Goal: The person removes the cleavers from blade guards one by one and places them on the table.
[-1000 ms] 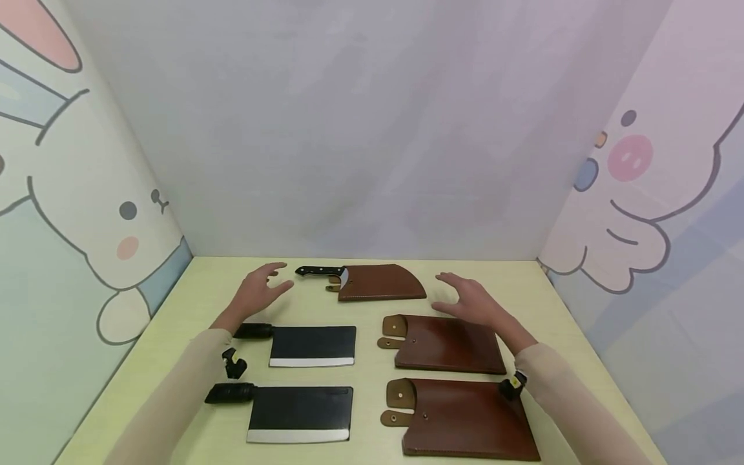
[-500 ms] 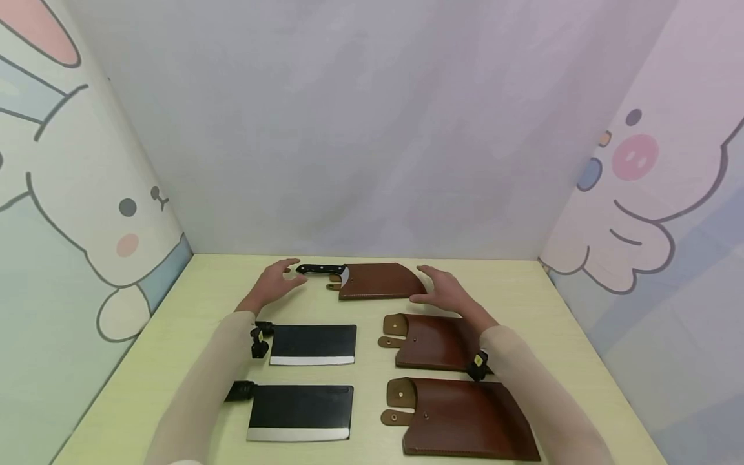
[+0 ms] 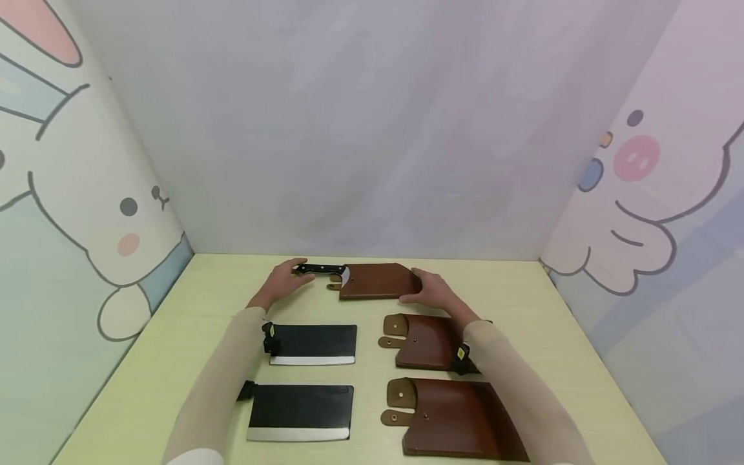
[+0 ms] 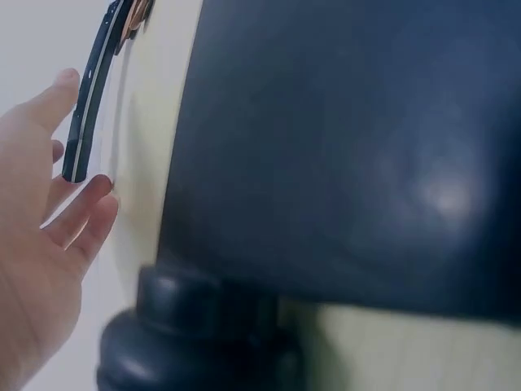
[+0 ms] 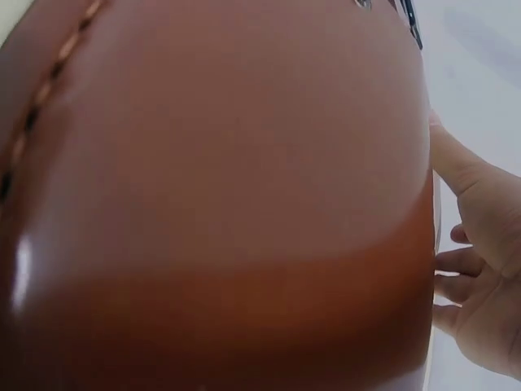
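A cleaver with a black riveted handle [image 3: 321, 269] lies at the back of the table, its blade in a brown leather sheath [image 3: 378, 281]. My left hand [image 3: 281, 281] is around the handle's butt end, thumb and fingers spread on either side of it. The left wrist view shows that handle [image 4: 91, 98] between the thumb and the loose fingers. My right hand [image 3: 436, 290] is at the sheath's rounded far end, thumb at the front edge and fingers behind. In the right wrist view a nearer sheath [image 5: 244, 163] covers most of the picture and hides what the hand [image 5: 484, 236] touches.
Two black-bladed cleavers, the middle one [image 3: 314, 341] and the front one [image 3: 301, 410], lie unsheathed at the left. Beside them at the right are two brown sheaths, one in the middle [image 3: 427, 342] and one in front [image 3: 456, 420]. A grey wall [image 3: 372, 129] stands behind the table.
Both hands have moved inward, the left to the right and the right to the left, reaching the two ends of the sheathed cleaver. The cleavers and sheaths have not moved.
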`<act>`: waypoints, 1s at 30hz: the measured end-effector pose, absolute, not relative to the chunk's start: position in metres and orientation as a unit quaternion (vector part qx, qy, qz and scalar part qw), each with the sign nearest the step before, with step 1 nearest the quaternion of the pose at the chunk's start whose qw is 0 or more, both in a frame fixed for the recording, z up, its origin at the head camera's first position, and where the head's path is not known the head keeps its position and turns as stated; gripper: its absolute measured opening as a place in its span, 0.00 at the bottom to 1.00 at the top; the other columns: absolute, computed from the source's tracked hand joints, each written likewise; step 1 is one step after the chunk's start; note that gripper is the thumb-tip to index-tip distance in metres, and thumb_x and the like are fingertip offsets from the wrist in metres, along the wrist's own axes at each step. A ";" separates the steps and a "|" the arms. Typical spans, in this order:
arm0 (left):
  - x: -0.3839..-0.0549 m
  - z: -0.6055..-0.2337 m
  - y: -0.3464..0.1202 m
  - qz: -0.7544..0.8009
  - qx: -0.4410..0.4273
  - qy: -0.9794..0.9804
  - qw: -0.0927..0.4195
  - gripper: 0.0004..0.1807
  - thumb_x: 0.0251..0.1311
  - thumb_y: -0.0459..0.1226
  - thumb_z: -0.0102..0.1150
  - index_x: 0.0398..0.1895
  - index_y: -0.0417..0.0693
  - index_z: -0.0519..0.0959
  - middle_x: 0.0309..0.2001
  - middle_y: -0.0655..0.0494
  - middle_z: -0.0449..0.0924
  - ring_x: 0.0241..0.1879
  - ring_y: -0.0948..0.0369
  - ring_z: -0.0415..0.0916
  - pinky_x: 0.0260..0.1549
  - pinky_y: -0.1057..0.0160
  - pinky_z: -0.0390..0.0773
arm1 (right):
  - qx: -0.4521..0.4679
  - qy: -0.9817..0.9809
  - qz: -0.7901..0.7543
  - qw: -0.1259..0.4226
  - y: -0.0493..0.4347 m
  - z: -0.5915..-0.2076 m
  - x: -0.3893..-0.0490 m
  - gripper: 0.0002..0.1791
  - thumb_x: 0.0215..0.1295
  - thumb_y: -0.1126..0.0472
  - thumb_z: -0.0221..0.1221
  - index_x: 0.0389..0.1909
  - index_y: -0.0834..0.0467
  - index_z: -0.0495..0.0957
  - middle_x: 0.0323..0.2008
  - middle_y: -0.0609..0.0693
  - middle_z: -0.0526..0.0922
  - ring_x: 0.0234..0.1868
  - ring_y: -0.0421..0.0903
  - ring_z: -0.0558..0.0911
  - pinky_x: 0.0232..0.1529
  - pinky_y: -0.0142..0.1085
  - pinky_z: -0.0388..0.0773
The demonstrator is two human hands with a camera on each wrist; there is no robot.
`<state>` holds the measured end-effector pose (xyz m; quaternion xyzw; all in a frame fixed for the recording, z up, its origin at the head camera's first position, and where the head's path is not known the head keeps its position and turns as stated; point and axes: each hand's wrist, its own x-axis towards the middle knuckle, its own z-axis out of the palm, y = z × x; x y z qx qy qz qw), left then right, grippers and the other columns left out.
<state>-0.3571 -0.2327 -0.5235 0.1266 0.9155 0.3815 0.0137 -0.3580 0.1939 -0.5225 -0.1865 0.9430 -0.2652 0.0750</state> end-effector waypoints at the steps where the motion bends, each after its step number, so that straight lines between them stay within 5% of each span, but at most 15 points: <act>1: -0.357 -0.523 -0.232 0.382 0.127 0.915 0.014 0.38 0.72 0.50 0.61 0.75 0.37 0.64 0.72 0.35 0.65 0.63 0.38 0.72 0.59 0.37 0.71 | -0.184 0.944 -0.263 0.077 0.192 -0.523 -0.358 0.58 0.58 0.37 0.72 0.78 0.65 0.57 0.72 0.65 0.68 0.72 0.63 0.69 0.67 0.56 0.68; 19: -0.358 -0.516 -0.229 0.385 0.131 0.913 0.030 0.36 0.72 0.46 0.61 0.75 0.36 0.65 0.71 0.33 0.66 0.61 0.38 0.74 0.56 0.40 0.75 | -0.171 0.954 -0.245 0.032 0.185 -0.520 -0.355 0.52 0.55 0.42 0.75 0.73 0.65 0.67 0.64 0.64 0.77 0.63 0.63 0.76 0.62 0.55 0.73; 30: -0.345 -0.497 -0.225 0.388 0.150 0.909 -0.034 0.31 0.72 0.44 0.62 0.71 0.37 0.70 0.64 0.35 0.74 0.59 0.39 0.74 0.55 0.40 0.74 | -0.171 0.943 -0.286 0.003 0.191 -0.505 -0.345 0.52 0.52 0.45 0.78 0.73 0.65 0.67 0.68 0.65 0.74 0.67 0.64 0.73 0.64 0.57 0.71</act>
